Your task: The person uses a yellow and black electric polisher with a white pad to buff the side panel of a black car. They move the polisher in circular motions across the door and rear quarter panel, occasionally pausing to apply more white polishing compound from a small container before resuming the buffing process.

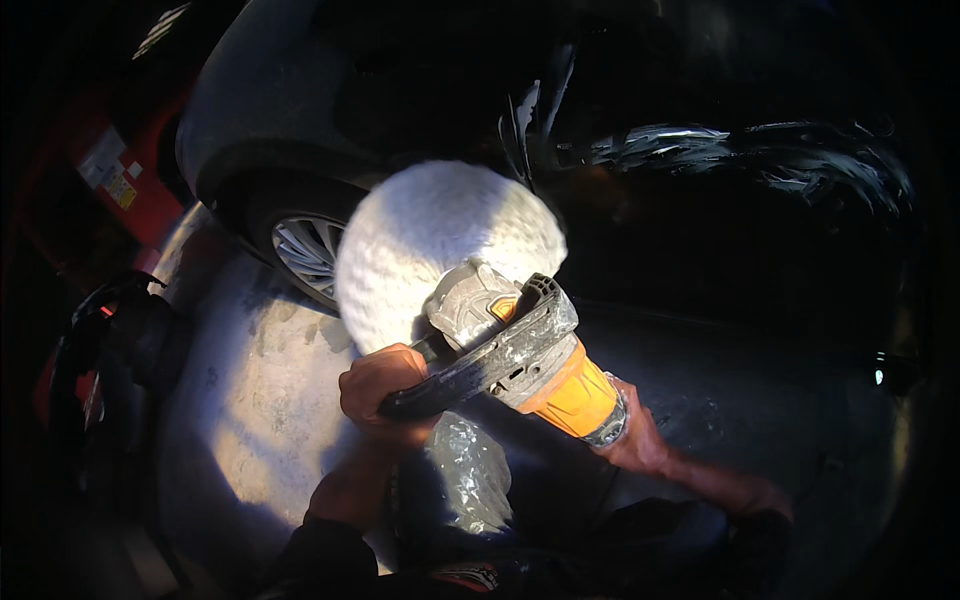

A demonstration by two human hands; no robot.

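An orange and grey car polisher (572, 393) with a round white wool pad (450, 215) is held between my two hands, in front of a dark car (680, 240). My left hand (385, 385) is closed around the black front handle. At the rear end of the orange body, my right hand (637, 432) grips the tool. The pad's face is turned toward the car's side near the wheel; I cannot tell whether it touches the panel. Whitish smears of compound (665, 148) streak the dark panel to the right of the pad.
A car wheel (305, 255) with silver spokes stands left of the pad. Farther left is a red object (125, 190) with labels, and a dark, unclear shape (130, 340) below it. The grey floor (275, 400) is partly sunlit. My knee (468, 470) in stained dark cloth is below the tool.
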